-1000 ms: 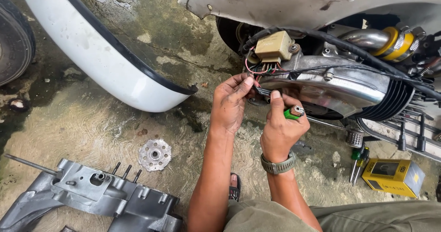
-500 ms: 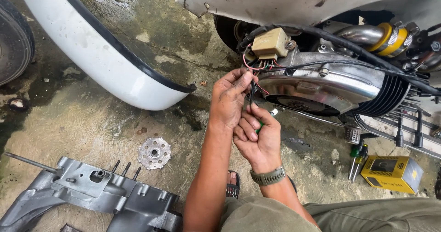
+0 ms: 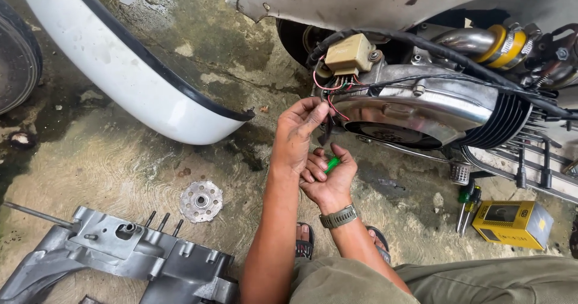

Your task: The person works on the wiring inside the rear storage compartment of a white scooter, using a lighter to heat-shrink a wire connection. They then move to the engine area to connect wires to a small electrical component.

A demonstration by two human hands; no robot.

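A wet, stained concrete floor (image 3: 108, 177) carries everything. Left of the two hands and near them lies a round metal disc with holes (image 3: 201, 201). Farther down to the left of the grip lies a grey cast engine casing (image 3: 120, 259) with studs standing up. Up and to the left rests a white curved body panel (image 3: 138, 81) with a black edge. Right of the grip, well apart, sit a yellow box (image 3: 513, 223) and, just beside it, green-handled screwdrivers (image 3: 466, 204).

engine (image 3: 415, 108) right, casing (image 3: 120, 256) lower left, disc (image 3: 201, 201) between
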